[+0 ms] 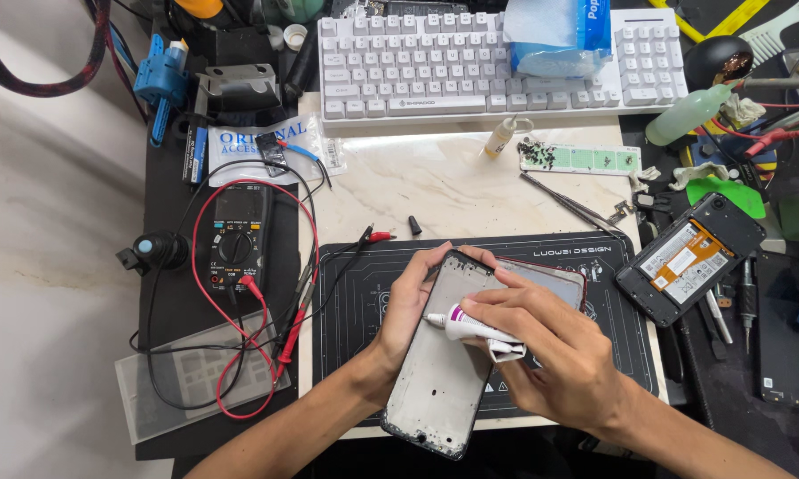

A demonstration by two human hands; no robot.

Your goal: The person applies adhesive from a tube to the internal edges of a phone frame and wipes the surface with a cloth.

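The left hand [408, 306] is wrapped around the upper left edge of the frame [439, 372], a bare phone shell held tilted over the mat [364, 266], just toward the person from the keyboard [417, 71]. The right hand [550, 346] is pinched shut on a small white glue tube [470, 326], tip touching the frame's left rim.

The frame looks thin and light, probably a bit flexy, so I'd say gripping it by the edges like this is the way to go. The tube looks soft and half squeezed, crumpled at its tail; can't tell how much is left.

Containers: a pale green squeeze bottle [694, 113] lies right of the keyboard, contents unclear. A tiny dropper bottle [499, 137] sits just below the keyboard.
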